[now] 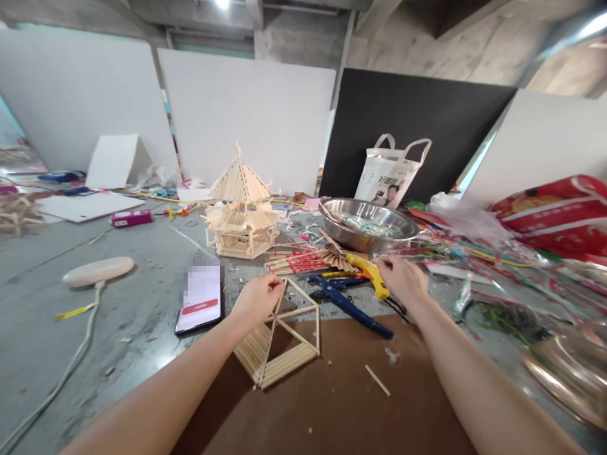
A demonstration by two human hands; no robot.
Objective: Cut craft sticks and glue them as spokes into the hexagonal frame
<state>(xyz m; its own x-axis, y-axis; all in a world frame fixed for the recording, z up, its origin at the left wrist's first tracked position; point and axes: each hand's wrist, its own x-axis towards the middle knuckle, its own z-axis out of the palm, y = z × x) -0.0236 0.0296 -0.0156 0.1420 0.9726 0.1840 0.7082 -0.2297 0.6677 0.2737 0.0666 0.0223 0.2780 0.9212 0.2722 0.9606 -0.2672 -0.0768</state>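
Observation:
A hexagonal frame of thin wooden sticks (294,363) lies on a brown board (351,404), some of its sections filled with sticks. My left hand (258,300) is closed in a pinch at the frame's upper left corner; what sits between the fingertips is too small to name. Over on the right, my right hand (401,278) has its fingers bent beside the yellow glue gun (374,275); whether it touches the gun is unclear. Blue pliers (348,303) lie between the hands. Behind them stands a stick-built pavilion (243,221) with a pointed roof.
A phone (202,297) lies left of my left hand, near a white oval device (98,272) with a cable. Red-tipped sticks (296,260) and a metal bowl (367,224) are behind the tools. Clutter and a metal lid (573,366) occupy the right side.

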